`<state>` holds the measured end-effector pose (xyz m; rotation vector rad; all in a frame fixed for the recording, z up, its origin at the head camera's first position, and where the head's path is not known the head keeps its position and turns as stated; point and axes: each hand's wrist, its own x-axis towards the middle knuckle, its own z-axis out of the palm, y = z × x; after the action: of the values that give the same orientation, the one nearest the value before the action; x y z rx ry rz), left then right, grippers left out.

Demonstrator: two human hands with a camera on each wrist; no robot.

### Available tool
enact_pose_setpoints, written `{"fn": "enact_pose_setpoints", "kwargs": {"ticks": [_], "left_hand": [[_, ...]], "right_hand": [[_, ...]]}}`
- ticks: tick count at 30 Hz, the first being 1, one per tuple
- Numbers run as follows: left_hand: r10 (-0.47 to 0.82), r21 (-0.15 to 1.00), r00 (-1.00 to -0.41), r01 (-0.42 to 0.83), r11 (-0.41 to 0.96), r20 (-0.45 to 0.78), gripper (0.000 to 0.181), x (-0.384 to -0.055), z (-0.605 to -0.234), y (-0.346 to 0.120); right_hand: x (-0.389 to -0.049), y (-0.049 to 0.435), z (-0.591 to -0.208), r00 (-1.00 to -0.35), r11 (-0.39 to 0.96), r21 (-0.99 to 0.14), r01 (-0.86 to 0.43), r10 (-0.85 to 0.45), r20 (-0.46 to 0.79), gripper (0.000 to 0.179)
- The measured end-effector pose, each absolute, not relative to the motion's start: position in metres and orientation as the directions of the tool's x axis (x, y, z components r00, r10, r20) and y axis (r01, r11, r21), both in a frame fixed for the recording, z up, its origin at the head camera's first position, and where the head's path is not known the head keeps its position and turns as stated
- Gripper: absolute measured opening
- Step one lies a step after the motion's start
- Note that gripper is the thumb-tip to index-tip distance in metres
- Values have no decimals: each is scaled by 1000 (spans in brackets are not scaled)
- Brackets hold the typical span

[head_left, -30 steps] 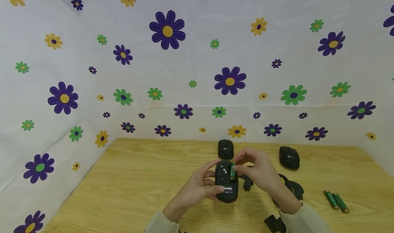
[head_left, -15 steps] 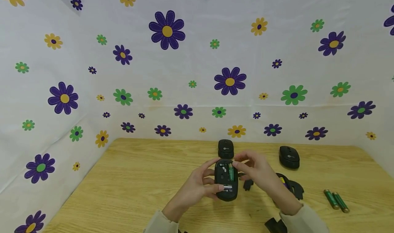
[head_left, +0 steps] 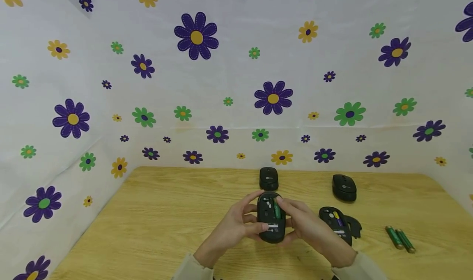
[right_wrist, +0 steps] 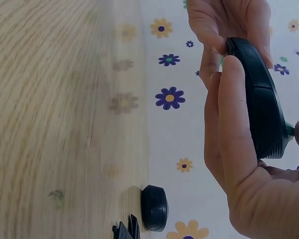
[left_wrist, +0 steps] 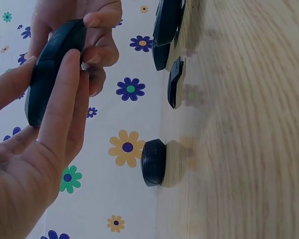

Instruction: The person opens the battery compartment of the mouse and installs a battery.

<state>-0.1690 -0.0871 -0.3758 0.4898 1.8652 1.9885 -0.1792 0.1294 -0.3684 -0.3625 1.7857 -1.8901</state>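
A black computer mouse (head_left: 273,235) is held belly up above the table in the head view. Its battery slot shows a green battery (head_left: 277,211) lying lengthwise. My left hand (head_left: 236,223) grips the mouse's left side, thumb over the label and fingers behind. My right hand (head_left: 310,227) holds the right side, its thumb pressing the battery's upper end and its fingers under the shell. In the right wrist view, those fingers lie along the top shell of the mouse (right_wrist: 261,94), and a bit of green shows by the thumb.
Two black mice stand upright at the back, one behind my hands (head_left: 268,178) and another mouse (head_left: 344,188) further right. An upturned mouse (head_left: 334,221) lies beside my right forearm, with a black cover (head_left: 354,226) against it. Two green batteries (head_left: 400,239) lie at the right.
The green battery, first pinched and tilted at the slot, now lies in it. My right hand has released its pinch and moved down around the mouse, thumb on the battery.
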Motion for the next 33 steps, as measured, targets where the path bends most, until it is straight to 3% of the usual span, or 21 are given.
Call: {"fn": "enact_pose_setpoints", "kwargs": {"ticks": [14, 33], "left_hand": [[486, 998, -874, -38, -52, -8, 76, -167, -377, -87], [488, 999, -873, -36, -18, -23, 74, -170, -382, -83]], "right_hand": [[-179, 127, -369, -839, -34, -984, 174, -528, -130, 60], [-177, 125, -372, -875, 66, -989, 132, -461, -148, 52]]}}
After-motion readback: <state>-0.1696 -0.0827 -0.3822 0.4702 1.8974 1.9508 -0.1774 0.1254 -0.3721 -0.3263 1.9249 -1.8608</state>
